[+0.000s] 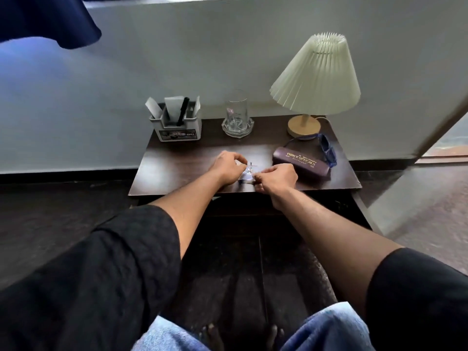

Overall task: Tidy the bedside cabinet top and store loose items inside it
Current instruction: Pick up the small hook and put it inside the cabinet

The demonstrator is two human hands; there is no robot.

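The dark wooden bedside cabinet top (174,163) stands in front of me. Both my hands are over its front middle, close together. Between them lies a small clear bluish item (246,175) with a thin metal piece sticking up; it is too small to identify. My left hand (226,168) has its fingers curled, thumb and forefinger pinching at the item's left side. My right hand (276,179) pinches its lower right end. A brown glasses case (301,162) lies right of my hands, with blue sunglasses (328,149) behind it.
Along the back stand a white desk organiser (180,129) holding a black pen and papers, a drinking glass in a glass ashtray (237,120), and a pleated lamp (315,74) on a wooden base. The cabinet front (240,214) below is dark. My bare feet are on the floor.
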